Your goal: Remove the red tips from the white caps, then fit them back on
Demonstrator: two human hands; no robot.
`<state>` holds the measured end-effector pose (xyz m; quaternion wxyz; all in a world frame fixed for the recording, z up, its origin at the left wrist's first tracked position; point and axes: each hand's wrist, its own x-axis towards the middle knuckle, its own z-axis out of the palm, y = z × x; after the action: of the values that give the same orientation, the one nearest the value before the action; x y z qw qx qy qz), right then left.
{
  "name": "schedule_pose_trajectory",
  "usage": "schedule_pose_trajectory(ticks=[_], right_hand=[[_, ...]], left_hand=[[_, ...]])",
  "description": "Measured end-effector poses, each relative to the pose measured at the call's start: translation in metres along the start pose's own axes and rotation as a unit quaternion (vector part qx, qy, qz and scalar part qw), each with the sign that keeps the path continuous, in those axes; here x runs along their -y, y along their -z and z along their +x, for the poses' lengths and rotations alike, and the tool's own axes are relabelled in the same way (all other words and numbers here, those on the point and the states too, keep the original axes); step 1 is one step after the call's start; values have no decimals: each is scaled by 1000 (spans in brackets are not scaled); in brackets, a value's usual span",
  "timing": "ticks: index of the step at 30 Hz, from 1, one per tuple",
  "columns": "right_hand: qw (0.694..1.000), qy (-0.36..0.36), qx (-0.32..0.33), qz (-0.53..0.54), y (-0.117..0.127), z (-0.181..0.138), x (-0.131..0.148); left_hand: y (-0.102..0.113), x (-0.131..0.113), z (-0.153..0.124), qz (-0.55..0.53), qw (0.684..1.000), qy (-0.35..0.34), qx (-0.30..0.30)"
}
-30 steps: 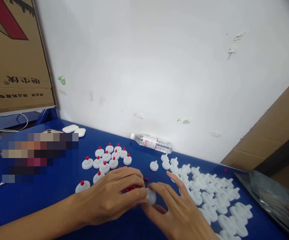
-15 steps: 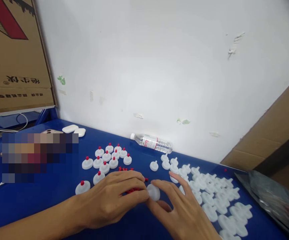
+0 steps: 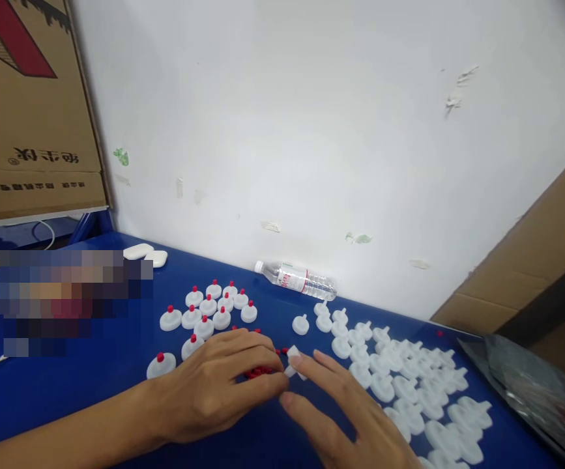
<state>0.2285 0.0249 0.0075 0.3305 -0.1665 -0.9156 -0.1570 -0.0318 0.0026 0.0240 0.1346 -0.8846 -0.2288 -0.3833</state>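
My left hand (image 3: 218, 387) rests on the blue table (image 3: 67, 384), fingers curled over a small heap of red caps (image 3: 257, 372). My right hand (image 3: 345, 413) comes in from the lower right and pinches a white plastic disc piece (image 3: 294, 362) between thumb and fingers, right against my left fingertips. To the left stands a group of white discs with red caps fitted (image 3: 208, 309). On the right lie several bare white discs (image 3: 409, 384).
A clear water bottle (image 3: 296, 279) lies by the white wall. Two white cases (image 3: 145, 254) sit at the back left beside a blurred patch. A cardboard box (image 3: 28, 111) stands at the left, a grey plastic bag (image 3: 531, 384) at the right.
My right hand has turned the white disc from flat to edge-on and lifted it slightly toward my left fingertips. My left hand stays over the red caps.
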Motion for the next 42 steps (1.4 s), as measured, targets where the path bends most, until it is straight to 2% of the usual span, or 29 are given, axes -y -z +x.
schedule_pose_trajectory(ticks=[4,10,14,17,23,33,39,42], right_hand=[[1000,-4,-18,0,-11,-5,5],[998,58,-29,-9,-8,18,10],[999,24,-33,32,-12,21,16],[999,-12,-42,18,-16,18,22],[997,15,-67,-43,-12,17,24],[996,5,-87,-24,-20,9,21],[995,-50,-91,1,-21,6,26],[995,-54,-84,-6,-20,4,25]], left_hand=[[0,0,-2,8,1000,14,-3],[3,-8,1,52,997,15,-56],[3,-13,1,51,999,18,-5],[4,-13,2,29,999,-2,24],[6,-12,6,10,1000,-5,18],[6,-14,6,20,1000,-1,20],[4,-12,3,23,1000,-8,19],[4,-12,2,18,1000,-7,19]])
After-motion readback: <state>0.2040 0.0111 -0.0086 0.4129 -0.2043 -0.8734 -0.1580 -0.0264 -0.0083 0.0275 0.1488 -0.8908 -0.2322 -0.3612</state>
